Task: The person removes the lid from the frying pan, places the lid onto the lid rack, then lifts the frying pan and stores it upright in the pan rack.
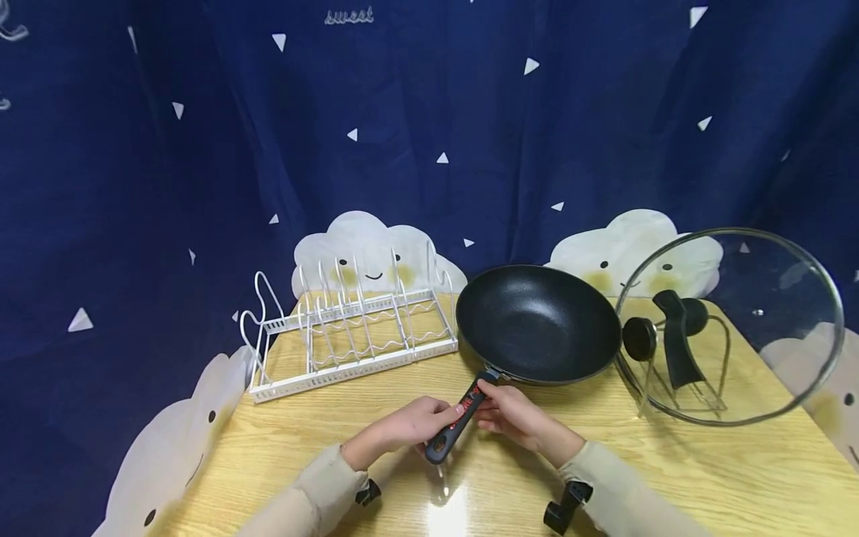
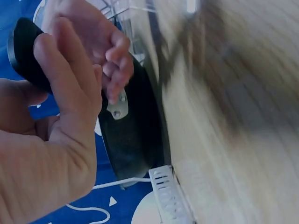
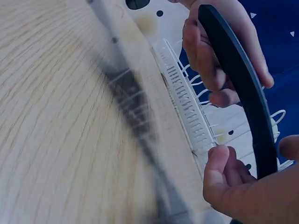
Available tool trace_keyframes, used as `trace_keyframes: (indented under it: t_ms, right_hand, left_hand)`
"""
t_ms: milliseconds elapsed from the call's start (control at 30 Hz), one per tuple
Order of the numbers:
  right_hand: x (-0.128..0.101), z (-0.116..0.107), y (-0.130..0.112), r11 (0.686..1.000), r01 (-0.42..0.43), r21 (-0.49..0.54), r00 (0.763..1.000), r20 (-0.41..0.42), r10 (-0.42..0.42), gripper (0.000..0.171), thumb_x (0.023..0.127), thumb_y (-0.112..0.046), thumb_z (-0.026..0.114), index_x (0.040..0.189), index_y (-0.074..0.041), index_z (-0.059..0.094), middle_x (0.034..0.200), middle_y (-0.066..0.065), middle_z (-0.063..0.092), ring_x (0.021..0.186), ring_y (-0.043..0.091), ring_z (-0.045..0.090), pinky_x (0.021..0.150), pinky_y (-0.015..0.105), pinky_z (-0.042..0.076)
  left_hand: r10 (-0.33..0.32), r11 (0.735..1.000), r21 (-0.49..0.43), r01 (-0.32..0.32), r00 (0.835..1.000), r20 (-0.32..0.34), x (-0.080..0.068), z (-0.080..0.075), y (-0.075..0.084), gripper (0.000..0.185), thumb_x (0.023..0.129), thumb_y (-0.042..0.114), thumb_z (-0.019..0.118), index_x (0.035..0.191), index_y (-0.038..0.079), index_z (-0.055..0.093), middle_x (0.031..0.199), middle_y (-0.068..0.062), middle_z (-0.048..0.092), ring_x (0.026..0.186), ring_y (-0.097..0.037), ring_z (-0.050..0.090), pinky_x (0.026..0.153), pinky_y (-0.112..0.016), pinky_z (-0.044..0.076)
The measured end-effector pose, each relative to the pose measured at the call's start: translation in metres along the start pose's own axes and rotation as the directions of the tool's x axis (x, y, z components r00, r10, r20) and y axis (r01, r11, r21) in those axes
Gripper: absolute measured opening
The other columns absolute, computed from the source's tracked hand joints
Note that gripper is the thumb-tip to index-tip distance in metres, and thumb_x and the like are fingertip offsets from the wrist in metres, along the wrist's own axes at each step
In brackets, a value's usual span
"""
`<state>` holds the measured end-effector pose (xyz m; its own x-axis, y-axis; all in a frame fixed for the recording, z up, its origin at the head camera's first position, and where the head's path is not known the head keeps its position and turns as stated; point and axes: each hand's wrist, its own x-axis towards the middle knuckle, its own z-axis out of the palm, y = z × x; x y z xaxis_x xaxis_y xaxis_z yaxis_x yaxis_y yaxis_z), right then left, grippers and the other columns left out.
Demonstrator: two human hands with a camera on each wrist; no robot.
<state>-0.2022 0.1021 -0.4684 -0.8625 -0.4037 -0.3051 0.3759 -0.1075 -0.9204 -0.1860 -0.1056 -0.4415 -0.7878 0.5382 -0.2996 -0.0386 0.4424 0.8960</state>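
A black frying pan sits on the table with its inside facing up and its handle pointing toward me. My left hand grips the outer part of the handle, thumb laid on top. Closer to the pan, my right hand pinches the same handle from the right side. In the left wrist view, the metal bracket joins handle and pan beside the right fingers. The right wrist view has the dark handle running between both hands.
Left of the pan stands a white wire rack with upright dividers. On the right, a large glass lid with a black handle leans upright on a wire stand. A blue curtain hangs behind the wooden table.
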Motion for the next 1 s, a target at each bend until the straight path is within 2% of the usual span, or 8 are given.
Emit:
trace_keyframes:
  t_ms: [167,367,567,700,1000]
  right_hand:
    - [0.005,0.003,0.002,0.998,-0.025,0.055,0.999,-0.043,0.027,0.033,0.099,-0.034,0.048,0.087,-0.005,0.059,0.077,0.003,0.064,0.07,0.011,0.06,0.064,0.021,0.051]
    - [0.008,0.005,0.002,0.993,-0.042,0.112,0.996,-0.069,0.05,0.036,0.099,-0.037,0.047,0.093,-0.002,0.054,0.075,0.002,0.064,0.065,0.008,0.058,0.061,0.02,0.049]
    - [0.009,0.003,0.001,0.995,-0.052,0.086,0.995,-0.081,0.059,0.037,0.098,-0.039,0.049,0.09,-0.004,0.056,0.073,0.0,0.065,0.063,0.007,0.057,0.061,0.02,0.047]
    - [0.007,0.001,0.0,0.996,-0.046,0.082,0.995,-0.082,0.053,0.032,0.099,-0.036,0.049,0.087,-0.007,0.057,0.073,0.0,0.066,0.066,0.007,0.059,0.064,0.021,0.047]
    - [0.004,-0.007,-0.003,0.993,-0.031,0.115,0.999,-0.011,0.033,0.032,0.102,-0.027,0.042,0.085,-0.005,0.057,0.074,0.003,0.065,0.07,0.012,0.061,0.068,0.024,0.05]
  left_hand:
    - [0.03,0.998,-0.049,-0.028,0.999,0.044,0.003,0.005,0.0,0.045,0.1,0.039,0.045,0.09,-0.002,0.061,0.062,-0.004,0.056,0.049,-0.012,0.057,0.042,-0.022,0.044]
    - [0.029,0.975,-0.223,-0.004,0.993,0.112,0.005,0.013,-0.001,0.052,0.099,0.039,0.047,0.095,-0.011,0.056,0.059,-0.006,0.055,0.046,-0.014,0.056,0.044,-0.024,0.048]
    - [0.017,0.941,-0.338,0.028,0.992,0.129,0.008,0.019,-0.003,0.045,0.099,0.039,0.047,0.092,-0.004,0.052,0.058,-0.004,0.052,0.046,-0.012,0.054,0.044,-0.023,0.048]
    - [0.017,0.924,-0.379,0.041,0.989,0.149,0.011,0.021,-0.003,0.039,0.099,0.039,0.047,0.088,0.003,0.05,0.06,-0.002,0.052,0.047,-0.01,0.054,0.044,-0.022,0.047]
    - [0.032,0.899,-0.436,0.036,0.989,0.146,0.017,0.035,-0.002,0.035,0.099,0.037,0.047,0.087,0.004,0.05,0.06,-0.001,0.054,0.047,-0.008,0.054,0.046,-0.023,0.048]
